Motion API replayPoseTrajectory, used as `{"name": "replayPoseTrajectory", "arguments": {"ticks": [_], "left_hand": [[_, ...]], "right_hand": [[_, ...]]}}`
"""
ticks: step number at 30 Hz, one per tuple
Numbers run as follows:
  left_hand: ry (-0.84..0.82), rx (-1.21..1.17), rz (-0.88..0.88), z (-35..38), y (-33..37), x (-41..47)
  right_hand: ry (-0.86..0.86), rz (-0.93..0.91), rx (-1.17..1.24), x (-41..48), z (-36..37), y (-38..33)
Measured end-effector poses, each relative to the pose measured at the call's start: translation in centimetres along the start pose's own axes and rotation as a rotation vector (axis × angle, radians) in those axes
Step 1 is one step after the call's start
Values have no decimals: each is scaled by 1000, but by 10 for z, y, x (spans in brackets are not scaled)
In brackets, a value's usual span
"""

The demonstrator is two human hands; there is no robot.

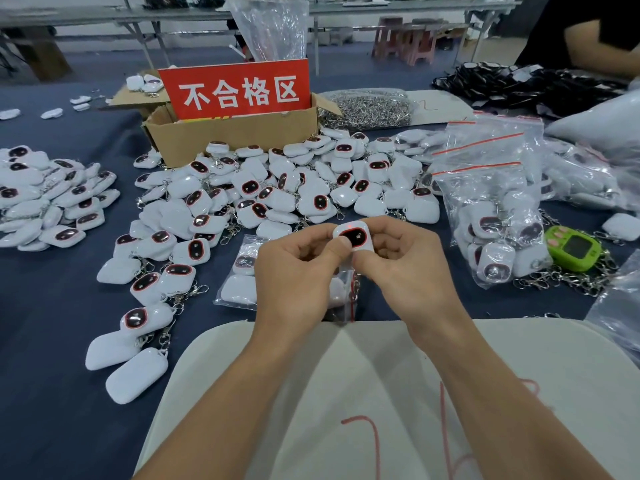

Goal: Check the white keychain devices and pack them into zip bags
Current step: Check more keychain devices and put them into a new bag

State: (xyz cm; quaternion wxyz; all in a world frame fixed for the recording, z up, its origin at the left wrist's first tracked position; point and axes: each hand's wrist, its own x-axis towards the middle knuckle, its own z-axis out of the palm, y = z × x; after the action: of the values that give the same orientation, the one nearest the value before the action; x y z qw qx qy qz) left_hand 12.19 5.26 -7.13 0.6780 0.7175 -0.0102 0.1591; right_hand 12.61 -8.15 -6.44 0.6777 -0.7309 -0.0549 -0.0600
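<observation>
Our left hand (298, 271) and right hand (412, 268) together pinched one white keychain device (356, 237), thumbs against its dark, red-rimmed front, with a small red light glowing at its top edge. We held it just above the surface (52, 341), over one flat zip bag (239, 282) in which we could count two devices; the rest of that bag was hidden behind our hands. Beyond lay two heaps of loose devices, a central heap (277, 192) and a left heap (45, 199), each too many to count. Behind the central heap stood one cardboard box (235, 136) carrying one red sign (239, 90). To the right were filled zip bags (491, 216) showing three red seal strips, with one green gadget (573, 249) just beside them. One clear bag of metal rings (367, 109) lay farther back.
</observation>
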Motion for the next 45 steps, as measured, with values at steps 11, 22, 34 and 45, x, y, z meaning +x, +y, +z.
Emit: {"name": "replayPoseTrajectory", "arguments": {"ticks": [11,22,34,45], "left_hand": [[73,133,84,1,-3,-4],[138,518,419,-6,-5,-6],[-46,541,449,-10,-9,-2],[8,512,364,-10,-8,-3]], "right_hand": [[111,-163,-209,0,-1,1],[303,-473,-465,-9,-2,-6],[118,17,129,3,-6,-5],[2,25,30,4,-10,-4]]}}
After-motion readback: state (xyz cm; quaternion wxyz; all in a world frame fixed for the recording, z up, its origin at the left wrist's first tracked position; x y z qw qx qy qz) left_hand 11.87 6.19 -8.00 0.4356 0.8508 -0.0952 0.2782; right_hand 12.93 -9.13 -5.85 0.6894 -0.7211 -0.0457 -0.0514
